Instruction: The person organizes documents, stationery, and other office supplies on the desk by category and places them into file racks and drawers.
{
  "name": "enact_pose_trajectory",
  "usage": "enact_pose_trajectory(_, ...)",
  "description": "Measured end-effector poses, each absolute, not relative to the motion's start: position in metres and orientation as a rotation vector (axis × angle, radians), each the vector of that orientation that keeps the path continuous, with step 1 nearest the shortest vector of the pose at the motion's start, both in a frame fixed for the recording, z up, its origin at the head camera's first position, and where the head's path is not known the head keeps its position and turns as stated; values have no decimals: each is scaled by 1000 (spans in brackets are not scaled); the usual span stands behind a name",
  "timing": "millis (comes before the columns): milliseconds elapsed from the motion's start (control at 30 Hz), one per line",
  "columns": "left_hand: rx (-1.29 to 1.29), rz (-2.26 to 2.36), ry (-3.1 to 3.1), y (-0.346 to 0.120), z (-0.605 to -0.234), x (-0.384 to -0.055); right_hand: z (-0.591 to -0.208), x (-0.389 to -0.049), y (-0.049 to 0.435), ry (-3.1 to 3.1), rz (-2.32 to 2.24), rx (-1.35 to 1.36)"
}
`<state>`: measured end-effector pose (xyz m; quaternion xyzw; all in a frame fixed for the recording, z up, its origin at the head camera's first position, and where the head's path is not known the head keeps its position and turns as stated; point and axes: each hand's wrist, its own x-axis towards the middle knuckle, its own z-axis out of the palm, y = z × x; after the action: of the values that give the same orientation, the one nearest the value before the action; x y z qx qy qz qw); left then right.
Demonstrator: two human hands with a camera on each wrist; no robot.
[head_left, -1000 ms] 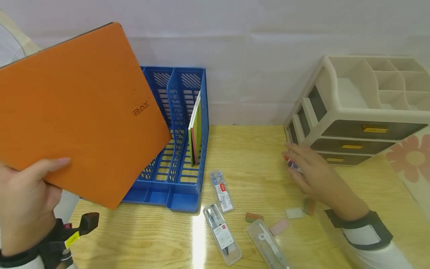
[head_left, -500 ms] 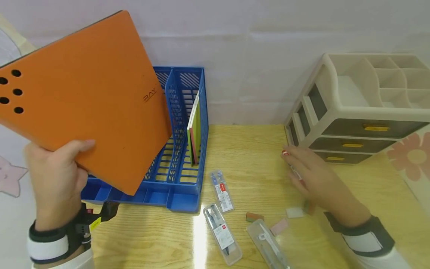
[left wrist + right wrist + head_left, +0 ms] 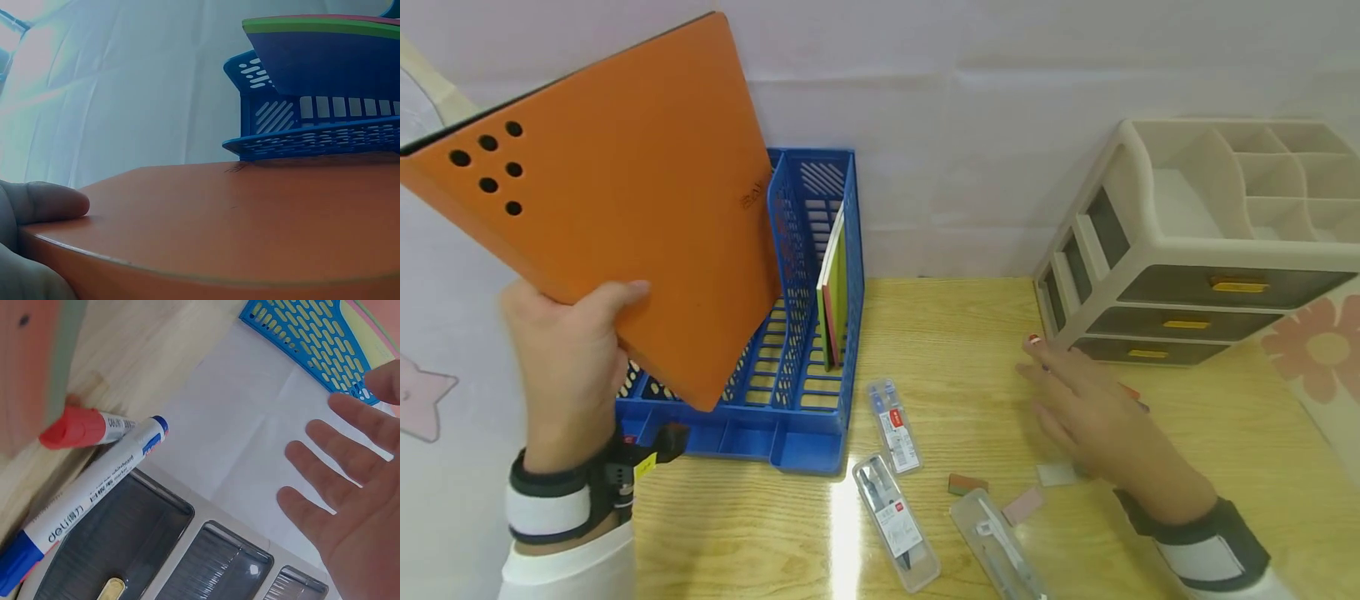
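My left hand (image 3: 568,358) grips an orange folder (image 3: 655,192) by its lower edge, thumb on the front face. The folder is tilted, with punched dark holes and "RAY" lettering; its far edge sits beside a divider of the blue file rack (image 3: 808,442). Thin books (image 3: 837,292) lean in the rack's right compartment. My right hand (image 3: 1097,417) hovers over the table before the drawer unit, fingers spread and holding nothing. In the right wrist view, a blue-capped whiteboard marker (image 3: 103,494) lies across a red-capped marker (image 3: 75,428), apart from the fingers.
The cream drawer unit (image 3: 1157,250) stands at the right. On the table lie two clear cases (image 3: 895,425), (image 3: 895,521) is a compass case, and a third case (image 3: 996,542). Small erasers (image 3: 968,484) lie nearby. A white cloth (image 3: 985,167) hangs behind.
My left hand has moved right and up with the folder, bringing its edge to the rack divider. My right hand's fingers have come off the markers and spread.
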<state>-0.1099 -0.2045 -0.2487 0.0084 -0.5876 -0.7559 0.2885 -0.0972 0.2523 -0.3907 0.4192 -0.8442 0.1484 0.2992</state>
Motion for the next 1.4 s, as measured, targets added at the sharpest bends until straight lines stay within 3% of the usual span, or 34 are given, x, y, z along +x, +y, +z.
enact_pose_trajectory(1033,161,-1449,-1980,-174,-313,-111,-397,-97,251,-2421,362,1088)
enact_pose_trajectory(1400,11,-1379,-1965,-169,-342,-112,-401,-98,254,-2443,368,1083)
